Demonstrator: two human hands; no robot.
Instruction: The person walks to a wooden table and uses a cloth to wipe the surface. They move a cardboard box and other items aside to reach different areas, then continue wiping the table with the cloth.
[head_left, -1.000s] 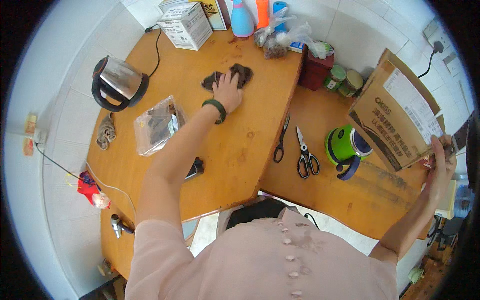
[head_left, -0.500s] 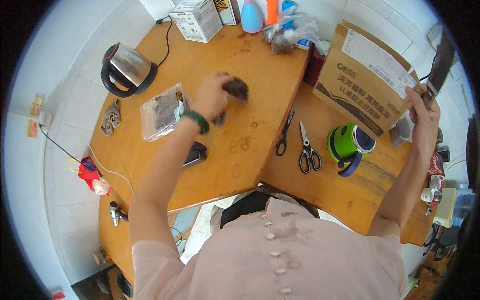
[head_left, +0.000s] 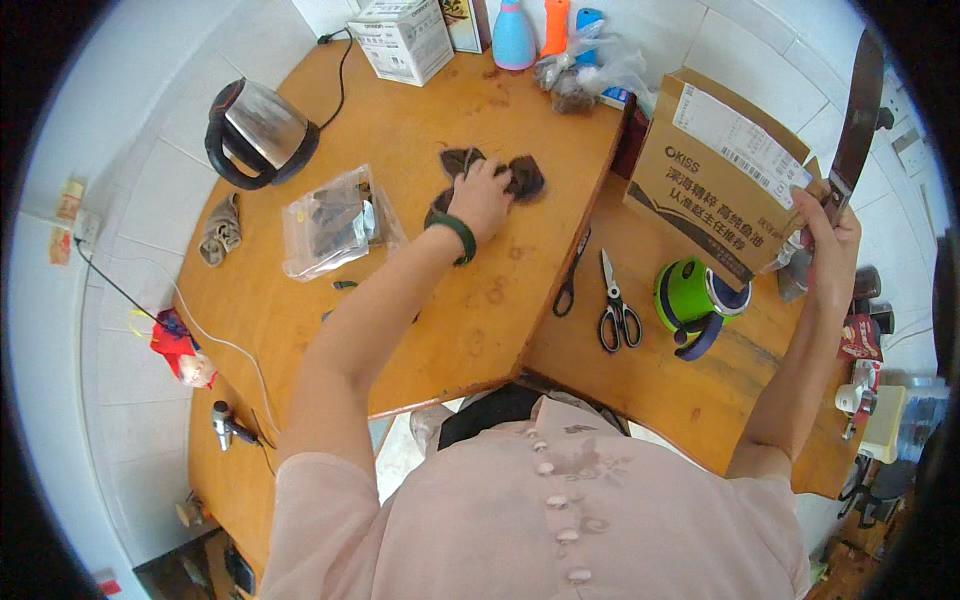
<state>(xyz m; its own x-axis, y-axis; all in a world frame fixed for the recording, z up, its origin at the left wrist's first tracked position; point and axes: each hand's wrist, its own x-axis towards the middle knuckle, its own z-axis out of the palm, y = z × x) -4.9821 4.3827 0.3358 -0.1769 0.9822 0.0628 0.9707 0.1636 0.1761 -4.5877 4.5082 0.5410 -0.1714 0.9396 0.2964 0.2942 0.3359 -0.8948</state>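
From where I stand, the left hand (head_left: pixel 481 205) bends its fingers over a limp, dark brown, cloth-like piece (head_left: pixel 526 178) on the orange-brown wooden desk (head_left: pixel 480 335), though I can't tell whether they pinch it, while the right hand (head_left: pixel 830 240) grips a brown cardboard box (head_left: pixel 690 180) and, it seems, a long dark-bladed knife (head_left: pixel 860 120). By my reckoning, the box is already lifted and tilted, but the dark piece under the left hand is not yet gathered up. Bold dark lettering covers the box's face, and a white barcode label (head_left: pixel 735 145) runs toward the right hand.
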